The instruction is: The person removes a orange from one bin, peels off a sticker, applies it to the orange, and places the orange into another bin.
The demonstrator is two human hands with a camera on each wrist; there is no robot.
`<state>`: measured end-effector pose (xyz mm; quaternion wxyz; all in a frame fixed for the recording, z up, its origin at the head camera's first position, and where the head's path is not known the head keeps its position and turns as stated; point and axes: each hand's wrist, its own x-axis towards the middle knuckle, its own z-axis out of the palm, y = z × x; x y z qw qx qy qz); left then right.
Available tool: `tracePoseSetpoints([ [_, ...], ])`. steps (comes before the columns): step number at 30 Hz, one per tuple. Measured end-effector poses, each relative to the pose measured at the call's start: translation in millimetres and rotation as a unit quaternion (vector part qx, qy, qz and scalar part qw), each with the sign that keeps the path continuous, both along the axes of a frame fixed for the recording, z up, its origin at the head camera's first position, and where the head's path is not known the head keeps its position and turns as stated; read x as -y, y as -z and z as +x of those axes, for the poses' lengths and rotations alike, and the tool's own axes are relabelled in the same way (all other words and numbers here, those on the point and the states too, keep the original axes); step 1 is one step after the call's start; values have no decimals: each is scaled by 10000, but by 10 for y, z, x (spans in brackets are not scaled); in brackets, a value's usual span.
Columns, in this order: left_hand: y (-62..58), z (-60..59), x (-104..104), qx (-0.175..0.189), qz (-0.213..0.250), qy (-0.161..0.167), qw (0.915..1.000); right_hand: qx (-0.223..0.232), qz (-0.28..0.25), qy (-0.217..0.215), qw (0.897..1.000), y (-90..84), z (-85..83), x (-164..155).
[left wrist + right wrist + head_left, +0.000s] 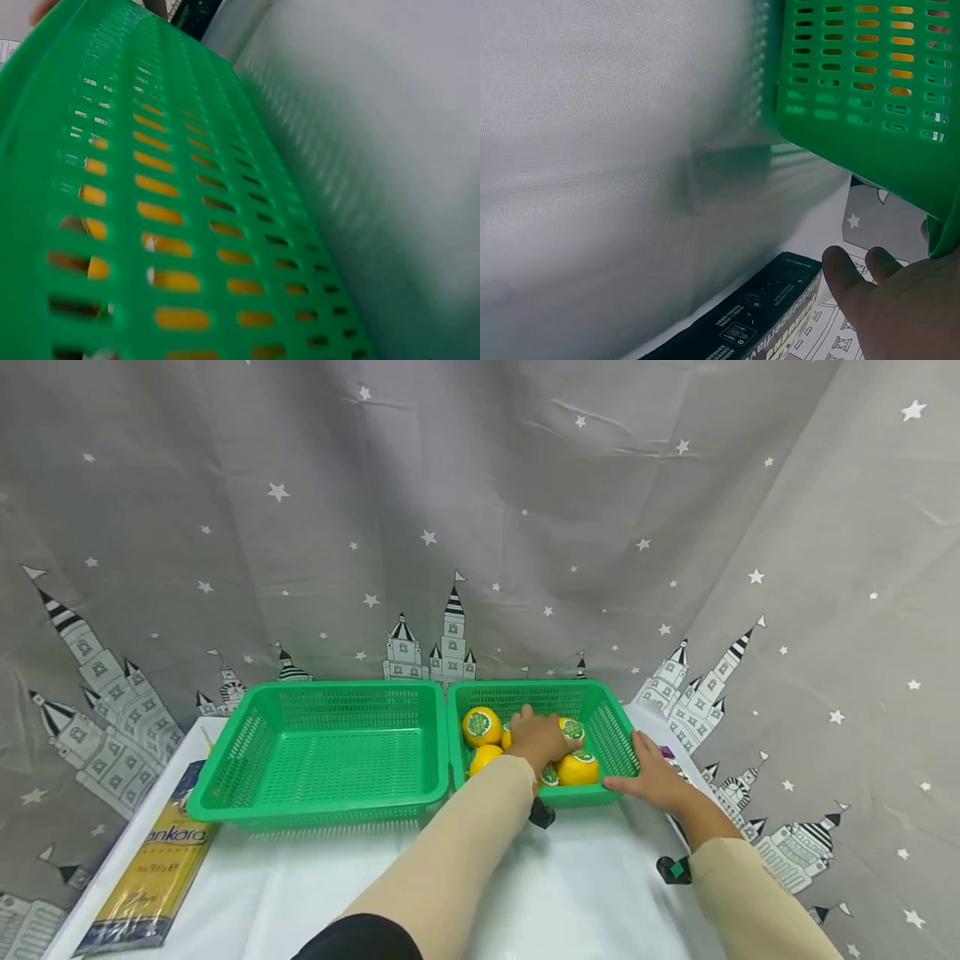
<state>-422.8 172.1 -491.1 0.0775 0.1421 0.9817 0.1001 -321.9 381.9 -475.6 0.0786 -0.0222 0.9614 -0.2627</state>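
My left hand [536, 739] reaches down into the right green basket [617, 727], over round yellow citrus fruits [578, 769] with green-and-white labels. Its palm side and part of its fingers are hidden, so whether it holds a fruit does not show. The left wrist view shows the slotted basket wall [172, 187], with yellow behind the slots. At the basket's front right corner my right hand [660, 785] holds the rim, thumb on the front edge and a finger along the right side. In the right wrist view two fingertips [841, 266] stick out below the rim.
A second green basket [348, 768] stands against the left side of the first, with nothing in it. A yellow Ankara packet [153, 860] lies at the table's left edge. A dark printed box [742, 315] lies right of the baskets. Behind hangs a grey curtain [480, 527].
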Motion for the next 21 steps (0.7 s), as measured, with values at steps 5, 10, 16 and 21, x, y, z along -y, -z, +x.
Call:
tracePoseSetpoints([
  [5,-85,23,237,-181,607,550,9965,-32,30,-51,10000,13,-74,60],
  [10,-410,117,995,-817,854,667,9907,-144,30,-401,9991,39,-415,186],
  [16,-563,300,2033,-1370,745,487,9866,-27,465,-205,9987,-71,-498,-36],
  [21,-545,452,2690,-1467,497,310,9874,-642,1199,-121,9906,-245,-438,-179],
])
